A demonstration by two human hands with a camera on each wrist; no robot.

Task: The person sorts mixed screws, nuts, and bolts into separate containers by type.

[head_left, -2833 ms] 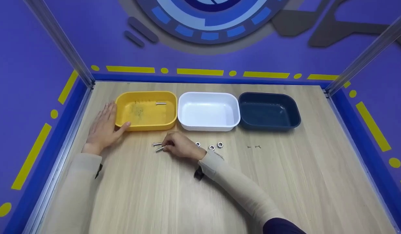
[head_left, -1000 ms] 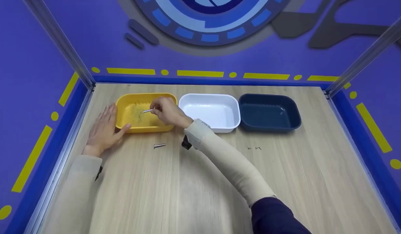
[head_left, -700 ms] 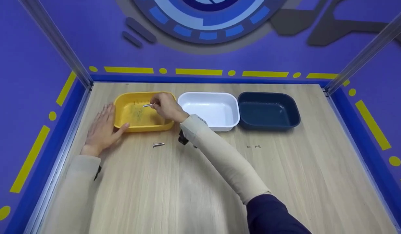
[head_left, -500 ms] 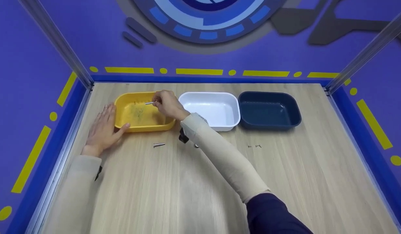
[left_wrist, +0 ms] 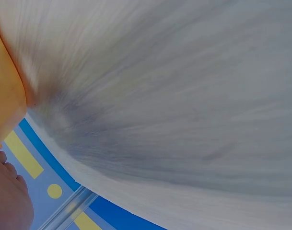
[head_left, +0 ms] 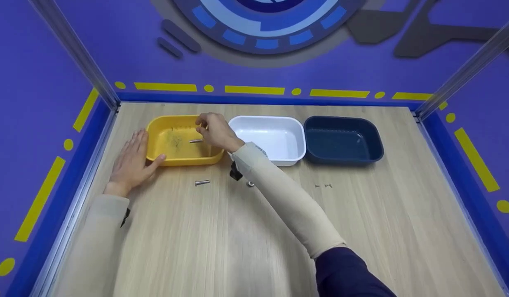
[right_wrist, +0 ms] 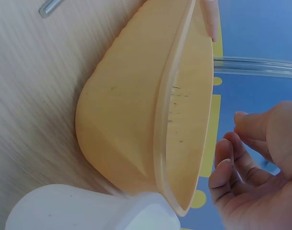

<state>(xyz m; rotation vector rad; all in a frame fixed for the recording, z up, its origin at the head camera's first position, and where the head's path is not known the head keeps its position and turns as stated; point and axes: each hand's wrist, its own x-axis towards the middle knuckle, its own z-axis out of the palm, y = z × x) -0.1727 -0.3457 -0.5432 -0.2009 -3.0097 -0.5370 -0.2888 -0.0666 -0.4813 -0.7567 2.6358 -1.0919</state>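
Note:
My left hand (head_left: 130,163) rests with straight fingers against the left side of the yellow bin (head_left: 184,161), its thumb over the front rim. Over that bin's right part hovers my right hand (head_left: 216,131), fingers loosely bent. In the right wrist view the thumb of this right hand (right_wrist: 261,158) stands apart from the fingers, and nothing shows between them. A silver bolt (head_left: 195,141) appears inside the bin just below the fingertips. Another bolt (head_left: 202,182) lies on the table in front of the bin. The right hand hides part of the bin's inside.
A white bin (head_left: 270,140) and a dark blue bin (head_left: 343,142) stand in a row to the right. One nut (head_left: 250,184) shows beside the right forearm. Small screws (head_left: 328,185) lie before the dark bin. Blue panels wall the table (head_left: 176,247).
Earlier my right hand picked a bolt off the table and carried it over the yellow bin. Since half a second ago the fingers have let go of it. The left hand has stayed put.

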